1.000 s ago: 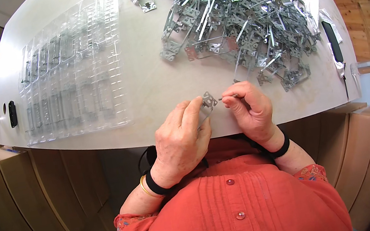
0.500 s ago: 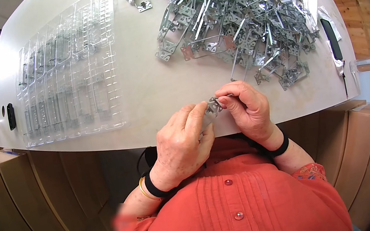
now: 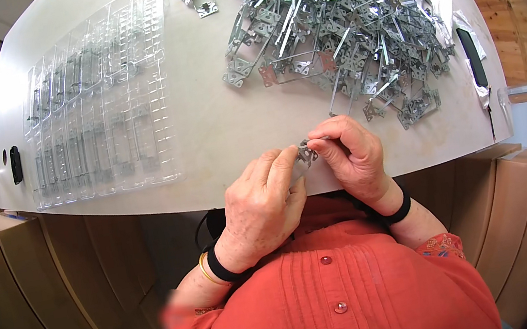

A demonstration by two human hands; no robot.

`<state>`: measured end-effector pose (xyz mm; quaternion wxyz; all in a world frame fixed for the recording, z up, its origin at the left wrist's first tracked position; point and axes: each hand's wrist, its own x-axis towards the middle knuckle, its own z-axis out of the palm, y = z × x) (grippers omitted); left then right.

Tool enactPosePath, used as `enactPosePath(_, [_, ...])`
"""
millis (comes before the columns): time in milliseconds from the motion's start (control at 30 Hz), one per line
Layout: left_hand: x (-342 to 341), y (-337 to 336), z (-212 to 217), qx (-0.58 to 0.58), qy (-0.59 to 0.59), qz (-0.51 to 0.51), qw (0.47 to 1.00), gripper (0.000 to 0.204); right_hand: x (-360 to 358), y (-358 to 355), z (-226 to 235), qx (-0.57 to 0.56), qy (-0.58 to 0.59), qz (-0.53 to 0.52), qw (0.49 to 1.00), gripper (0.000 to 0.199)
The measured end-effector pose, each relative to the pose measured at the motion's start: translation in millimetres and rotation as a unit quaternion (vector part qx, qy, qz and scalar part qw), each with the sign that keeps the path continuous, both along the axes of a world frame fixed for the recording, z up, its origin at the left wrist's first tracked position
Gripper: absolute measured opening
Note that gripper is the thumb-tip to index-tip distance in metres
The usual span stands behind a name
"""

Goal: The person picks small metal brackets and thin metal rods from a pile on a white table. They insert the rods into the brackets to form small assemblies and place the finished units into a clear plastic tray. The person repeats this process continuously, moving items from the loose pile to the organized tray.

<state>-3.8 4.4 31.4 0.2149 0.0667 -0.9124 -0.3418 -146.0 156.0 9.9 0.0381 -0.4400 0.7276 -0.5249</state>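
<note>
Your left hand [image 3: 262, 209] and right hand [image 3: 353, 157] meet at the near table edge [image 3: 227, 194], both pinching one small metal bracket [image 3: 305, 153] between fingertips; it sits between the two hands, touching both, neither nearer; its long axis seems to run lower left to upper right, though fingers hide most of it; beyond your right hand lies the pile of metal brackets [image 3: 339, 35]; well to the left, clear plastic trays [image 3: 96, 108].
</note>
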Motion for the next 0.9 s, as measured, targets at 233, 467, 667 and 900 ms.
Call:
enactPosePath(233, [-0.2, -0.8, -0.1, 0.0, -0.004, 0.0, 1.0, 0.047, -1.5, -3.8, 1.9, -0.018, 0.023, 0.013, 0.999, 0.016])
enactPosePath(467, [0.3, -0.8, 0.6, 0.002, -0.008, -0.002, 1.0, 0.046, -1.0, -0.1, -0.5, -0.009, -0.005, 0.013, 1.0, 0.017])
enactPosePath(667, [-0.4, -1.0, -0.1, 0.004, -0.001, -0.003, 1.0, 0.046, -1.3, -1.8, 0.1, -0.013, 0.011, 0.015, 1.0, 0.016])
enactPosePath(900, [0.0, -1.4, 1.1, 0.004, -0.007, -0.004, 1.0, 0.046, -1.4, -1.9, -1.5, -0.017, 0.005, 0.017, 1.0, 0.017])
